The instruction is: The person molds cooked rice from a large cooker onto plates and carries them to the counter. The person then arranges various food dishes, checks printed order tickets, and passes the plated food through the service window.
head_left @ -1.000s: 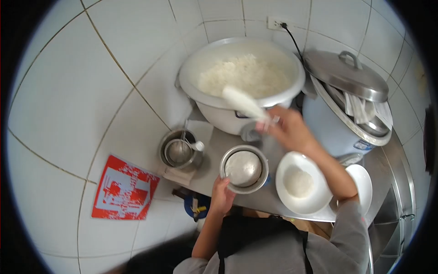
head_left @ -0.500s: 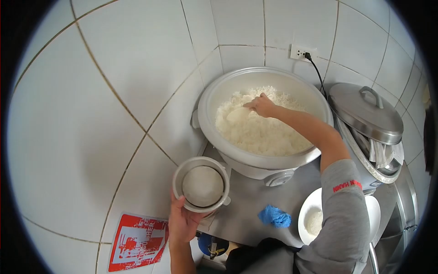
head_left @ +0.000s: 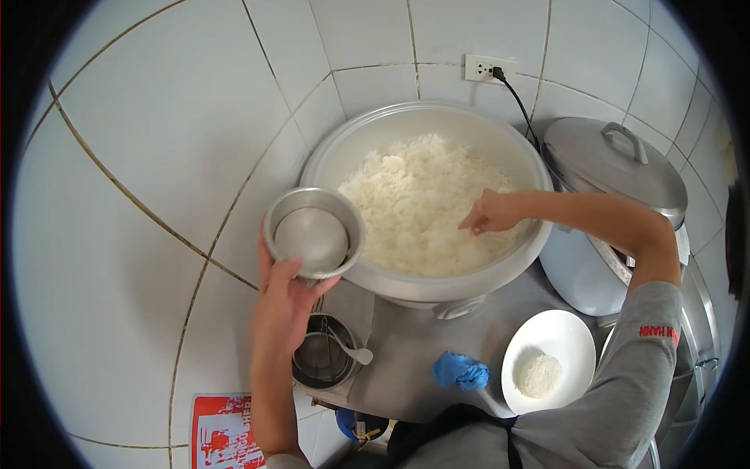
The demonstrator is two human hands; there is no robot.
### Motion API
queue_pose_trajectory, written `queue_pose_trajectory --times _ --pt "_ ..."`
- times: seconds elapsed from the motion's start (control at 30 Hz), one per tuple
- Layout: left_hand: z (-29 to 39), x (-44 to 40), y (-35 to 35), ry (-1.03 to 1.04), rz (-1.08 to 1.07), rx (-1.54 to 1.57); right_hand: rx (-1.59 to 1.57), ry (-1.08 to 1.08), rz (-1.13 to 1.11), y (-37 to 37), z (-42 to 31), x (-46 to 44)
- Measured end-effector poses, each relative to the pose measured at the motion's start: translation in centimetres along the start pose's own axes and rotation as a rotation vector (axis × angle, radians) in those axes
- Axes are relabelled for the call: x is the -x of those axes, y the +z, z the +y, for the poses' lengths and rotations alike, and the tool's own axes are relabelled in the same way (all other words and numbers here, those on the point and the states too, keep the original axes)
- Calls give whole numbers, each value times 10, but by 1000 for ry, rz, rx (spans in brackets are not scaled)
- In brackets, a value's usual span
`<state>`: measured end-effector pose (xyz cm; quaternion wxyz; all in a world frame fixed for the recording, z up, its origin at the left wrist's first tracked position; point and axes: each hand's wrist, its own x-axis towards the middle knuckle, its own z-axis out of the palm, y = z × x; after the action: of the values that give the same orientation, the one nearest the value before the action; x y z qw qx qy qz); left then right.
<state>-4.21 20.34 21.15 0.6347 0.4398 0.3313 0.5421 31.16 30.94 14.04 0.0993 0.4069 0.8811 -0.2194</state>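
Note:
My left hand [head_left: 289,301] grips a small round metal bowl [head_left: 312,234] by its side, thumb near the rim. The bowl is tilted toward me, shows a bare bottom and is at the left rim of a large rice cooker [head_left: 324,152]. White cooked rice [head_left: 414,203] fills much of the cooker. Over the right part of the rice, my right hand [head_left: 494,213] is closed on a pale rice paddle [head_left: 471,248], whose blade is hard to tell from the rice around it.
A white oval plate [head_left: 566,336] holds a rice mound [head_left: 539,377]. Left of it lies a crumpled blue cloth [head_left: 461,370]. A metal pot [head_left: 322,375] with a white spoon [head_left: 358,354] stands below my left hand. Another cooker with a metal lid [head_left: 605,160] stands at right; a cord [head_left: 519,102] runs from the outlet.
My left hand has raised the bowl up to the cooker's rim, uncovering the pot below. My right hand has moved right and down across the rice with the paddle. The view has shifted.

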Motion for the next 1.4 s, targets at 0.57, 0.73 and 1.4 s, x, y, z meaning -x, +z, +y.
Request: queue_pose_trajectory --times 0.57,0.73,1.4 --pt "-63 -90 54 -363 -236 -20 -77 101 748 -66 -29 6" --pt "-70 -102 62 -318 -180 194 677 315 948 -74 -96 18" --pt "-31 -80 13 -136 -104 37 237 465 168 -4 10 9"
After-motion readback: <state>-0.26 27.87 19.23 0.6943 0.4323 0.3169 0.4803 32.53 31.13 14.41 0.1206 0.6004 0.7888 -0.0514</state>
